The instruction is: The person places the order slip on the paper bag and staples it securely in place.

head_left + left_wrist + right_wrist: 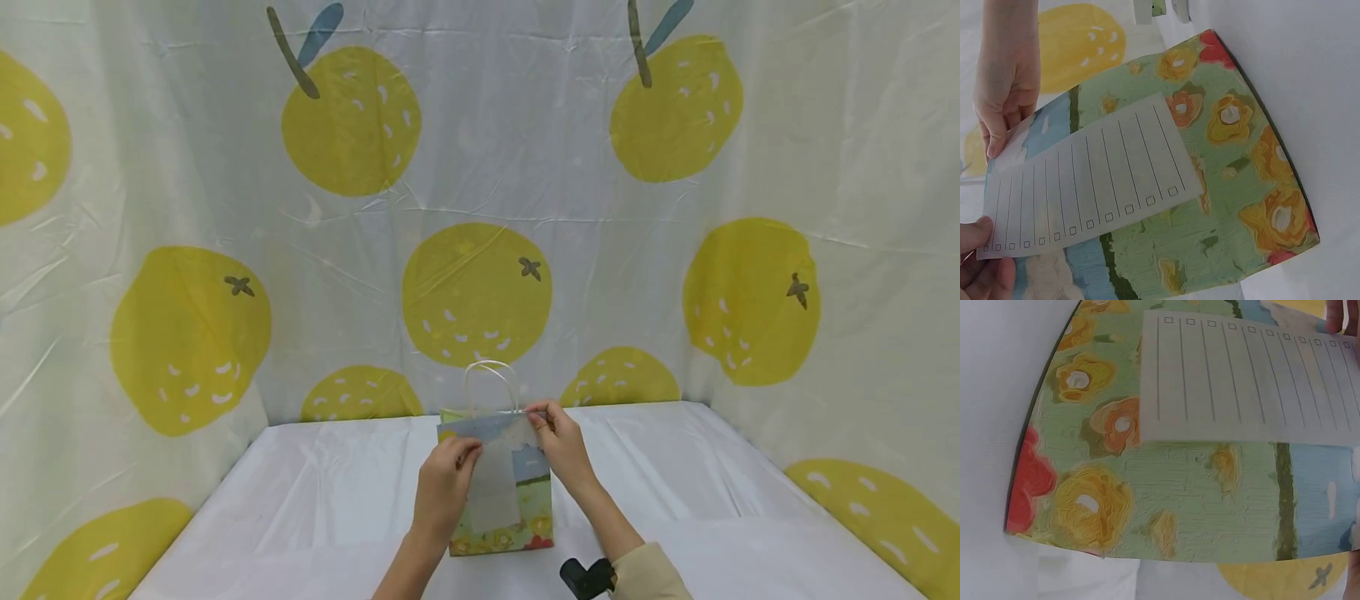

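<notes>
A paper gift bag, painted with flowers, grass and blue sky, stands on the table with its white twisted handles up. Against its front lies a lined checklist sheet with a column of small boxes along one side. My left hand pinches the sheet's upper left corner between thumb and fingers. At the bag's upper right, my right hand pinches the top rim, fingertips close to the sheet's upper right corner. The right wrist view catches only a sliver of that hand at its edge.
A white cloth covers the table. Behind and at both sides hangs a pale curtain printed with yellow fruit. A black device sits at the right wrist by a beige sleeve.
</notes>
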A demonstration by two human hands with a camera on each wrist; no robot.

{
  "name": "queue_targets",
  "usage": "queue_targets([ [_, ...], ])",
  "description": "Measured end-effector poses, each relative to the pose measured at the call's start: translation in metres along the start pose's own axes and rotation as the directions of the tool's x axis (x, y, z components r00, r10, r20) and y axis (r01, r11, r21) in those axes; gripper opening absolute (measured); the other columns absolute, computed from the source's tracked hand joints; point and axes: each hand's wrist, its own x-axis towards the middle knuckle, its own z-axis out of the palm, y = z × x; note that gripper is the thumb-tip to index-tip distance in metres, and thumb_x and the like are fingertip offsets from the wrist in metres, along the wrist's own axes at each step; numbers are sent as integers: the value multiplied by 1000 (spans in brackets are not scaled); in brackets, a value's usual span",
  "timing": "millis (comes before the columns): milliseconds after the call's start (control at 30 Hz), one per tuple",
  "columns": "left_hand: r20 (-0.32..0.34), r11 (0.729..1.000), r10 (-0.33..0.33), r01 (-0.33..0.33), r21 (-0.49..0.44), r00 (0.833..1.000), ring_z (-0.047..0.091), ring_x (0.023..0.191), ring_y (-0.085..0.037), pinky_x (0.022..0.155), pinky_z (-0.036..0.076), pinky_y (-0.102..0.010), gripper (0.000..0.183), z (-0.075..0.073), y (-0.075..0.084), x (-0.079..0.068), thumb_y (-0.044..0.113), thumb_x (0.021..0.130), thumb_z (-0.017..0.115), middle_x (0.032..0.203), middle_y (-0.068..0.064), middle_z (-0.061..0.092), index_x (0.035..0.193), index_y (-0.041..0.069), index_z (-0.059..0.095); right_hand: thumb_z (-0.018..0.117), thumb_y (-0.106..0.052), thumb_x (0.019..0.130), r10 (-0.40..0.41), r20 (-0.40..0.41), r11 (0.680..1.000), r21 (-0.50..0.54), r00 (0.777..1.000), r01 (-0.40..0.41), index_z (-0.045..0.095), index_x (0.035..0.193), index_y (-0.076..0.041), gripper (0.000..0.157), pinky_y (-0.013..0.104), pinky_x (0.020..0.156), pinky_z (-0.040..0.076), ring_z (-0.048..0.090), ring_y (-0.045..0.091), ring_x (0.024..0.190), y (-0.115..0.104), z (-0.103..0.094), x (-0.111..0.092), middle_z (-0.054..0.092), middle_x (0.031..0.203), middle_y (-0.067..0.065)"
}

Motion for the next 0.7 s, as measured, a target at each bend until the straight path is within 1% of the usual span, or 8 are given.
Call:
queue_targets([
  [100,-52,997,53,-51,54,997,55,64,-5,58,43,-11,8,1,2,4,7,72,74,72,5,63,79,11,70,52,-1,90,-1,1,1000,-15,1000,1,58,94,3,9,20,46,31,31,-1,48,-16,-3,-4,42,60,5],
  [167,-75,993,81,-75,90,994,58,66,-7,59,45,-13,9,2,3,7,8,72,75,72,5,63,78,11,70,52,-1,89,10,-3,1000,-27,1000,-10,59,93,3,9,19,46,31,31,-1,48,-19,-3,-5,42,60,5],
  [233,-86,990,98,-88,109,991,58,68,-8,59,45,-14,8,3,4,9,8,71,75,72,4,62,77,11,70,52,-1,89,-2,-4,999,-37,1000,2,58,93,4,8,19,46,32,31,-1,48,-19,-4,-5,42,60,6],
  [300,-89,988,108,-97,121,990,58,68,-8,59,46,-15,8,3,5,10,8,71,75,72,4,62,77,10,70,51,1,89,-32,0,999,-34,1000,32,57,92,4,7,20,46,32,33,0,50,-17,-3,-5,45,62,9],
  [467,-97,984,120,-106,143,988,57,68,-10,59,47,-17,9,4,8,13,8,70,76,72,2,61,76,9,70,51,0,89,-83,19,996,-20,996,84,56,91,2,6,20,51,35,38,1,57,6,1,-1,56,75,12],
  [567,-110,982,133,-116,148,985,56,66,-11,59,46,-19,10,5,9,14,7,69,77,71,2,60,76,8,70,50,-3,90,-94,34,995,-9,995,94,58,93,-2,9,20,53,36,37,0,59,16,2,0,61,86,13],
  [633,-117,980,147,-128,152,982,55,66,-11,59,45,-20,10,6,9,15,7,69,77,71,1,60,76,8,70,49,-5,91,-99,45,995,11,994,99,60,95,-3,11,20,58,39,42,-1,65,18,2,0,63,93,13],
  [700,-122,978,161,-142,155,979,55,66,-12,60,45,-22,10,7,9,16,7,69,77,71,1,60,76,8,69,48,-6,93,-84,61,996,32,995,82,61,97,-4,13,20,65,42,46,-1,71,18,1,0,63,98,13],
])
